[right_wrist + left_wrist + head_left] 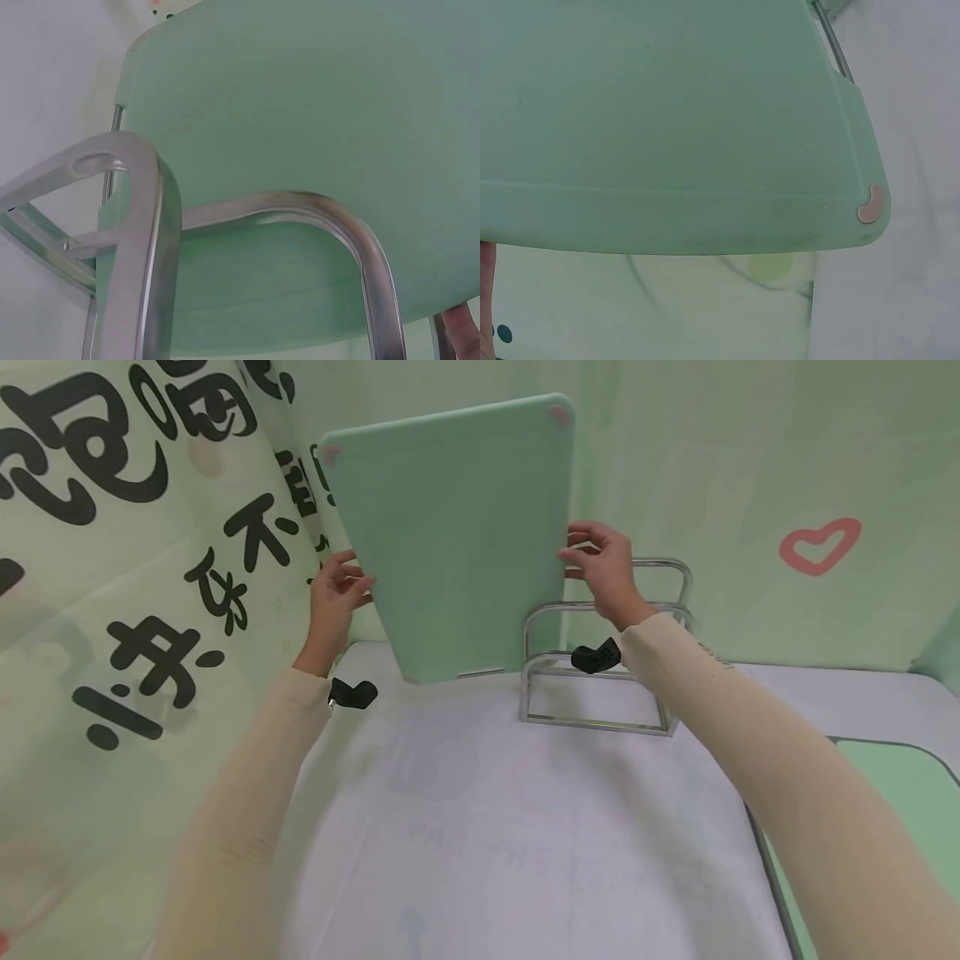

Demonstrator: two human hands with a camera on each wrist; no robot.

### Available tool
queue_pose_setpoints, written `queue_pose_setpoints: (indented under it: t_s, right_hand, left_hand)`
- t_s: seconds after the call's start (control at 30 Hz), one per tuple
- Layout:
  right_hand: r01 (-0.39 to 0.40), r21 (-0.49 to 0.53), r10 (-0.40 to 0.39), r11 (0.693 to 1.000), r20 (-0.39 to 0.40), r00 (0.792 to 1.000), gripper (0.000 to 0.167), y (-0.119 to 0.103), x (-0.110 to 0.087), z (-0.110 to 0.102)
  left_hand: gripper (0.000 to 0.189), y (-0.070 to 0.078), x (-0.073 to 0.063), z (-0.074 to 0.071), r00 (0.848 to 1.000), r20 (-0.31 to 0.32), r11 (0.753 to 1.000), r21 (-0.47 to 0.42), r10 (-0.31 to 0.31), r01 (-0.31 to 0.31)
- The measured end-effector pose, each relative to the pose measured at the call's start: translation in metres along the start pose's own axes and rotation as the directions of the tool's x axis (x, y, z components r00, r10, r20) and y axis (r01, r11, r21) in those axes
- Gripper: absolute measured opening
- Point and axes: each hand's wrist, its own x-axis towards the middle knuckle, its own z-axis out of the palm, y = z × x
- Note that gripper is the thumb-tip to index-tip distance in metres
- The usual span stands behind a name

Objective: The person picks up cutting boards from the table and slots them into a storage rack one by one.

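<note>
A large pale green cutting board [457, 543] with pinkish corner pads stands tilted in the head view. My left hand [333, 602] grips its left edge between thumb and fingers. At the opposite edge my right hand [606, 568] pinches the board. The lower right part of the board meets a metal rack [592, 724] with several looped bars. In the right wrist view the rack's loops [154, 225] pass in front of the board [300, 135]. The left wrist view has the board's corner pad [870, 204], with only a sliver of my hand at the left.
A white-covered table [480, 827] lies under the rack and board. Another green panel with a dark rim [892, 768] is at the right. Light green cloth with black characters [150, 643] hangs along the left, and the back cloth bears a red heart [819, 547].
</note>
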Motion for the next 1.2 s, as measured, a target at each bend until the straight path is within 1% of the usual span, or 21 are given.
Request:
queue_pose_setpoints:
  t_s: [0.2, 0.23, 0.3, 0.4, 0.47, 0.57, 0.9, 1.07, 1.2]
  right_hand:
    - [0.005, -0.026, -0.005, 1.0, 0.003, 1.0, 0.025, -0.003, -0.003, -0.006]
    - [0.005, -0.025, -0.005, 1.0, 0.003, 1.0, 0.025, -0.003, -0.003, -0.006]
    - [0.007, -0.019, -0.007, 1.0, 0.004, 1.0, 0.025, -0.003, -0.003, -0.009]
    - [0.013, -0.017, -0.013, 1.0, 0.004, 1.0, 0.026, -0.002, -0.002, -0.013]
    - [0.013, -0.014, -0.013, 1.0, 0.002, 1.0, 0.027, -0.002, -0.001, -0.016]
    - [0.011, -0.024, -0.011, 1.0, -0.002, 1.0, 0.027, -0.003, -0.002, -0.019]
    - [0.021, -0.042, -0.022, 0.999, -0.008, 1.0, 0.025, -0.004, -0.002, -0.029]
    - [0.002, -0.025, -0.003, 1.0, -0.042, 0.999, 0.03, -0.002, -0.004, -0.03]
    - [-0.006, -0.006, 0.006, 1.0, -0.066, 0.998, 0.033, -0.003, -0.004, -0.033]
  left_hand:
    - [0.028, -0.003, 0.001, 0.005, 1.0, 0.022, 1.0, -0.001, -0.004, 0.004]
    - [0.028, -0.001, 0.0, 0.006, 1.0, 0.026, 1.0, -0.002, -0.006, 0.006]
    - [0.028, -0.002, 0.001, 0.008, 0.999, 0.031, 1.0, 0.001, -0.008, 0.008]
    - [0.029, -0.004, 0.002, 0.01, 0.999, 0.036, 1.0, -0.009, -0.014, 0.014]
    - [0.028, -0.008, 0.005, 0.011, 0.999, 0.039, 1.0, -0.013, -0.013, 0.014]
    - [0.027, -0.01, 0.006, 0.015, 0.999, 0.047, 1.0, -0.022, -0.018, 0.019]
    - [0.026, -0.013, 0.007, 0.024, 0.998, 0.037, 0.999, -0.018, -0.051, 0.051]
    - [0.026, -0.015, 0.006, 0.03, 0.999, 0.009, 0.999, -0.003, -0.043, 0.044]
    - [0.026, -0.014, 0.008, 0.035, 0.999, 0.028, 1.0, 0.0, -0.029, 0.029]
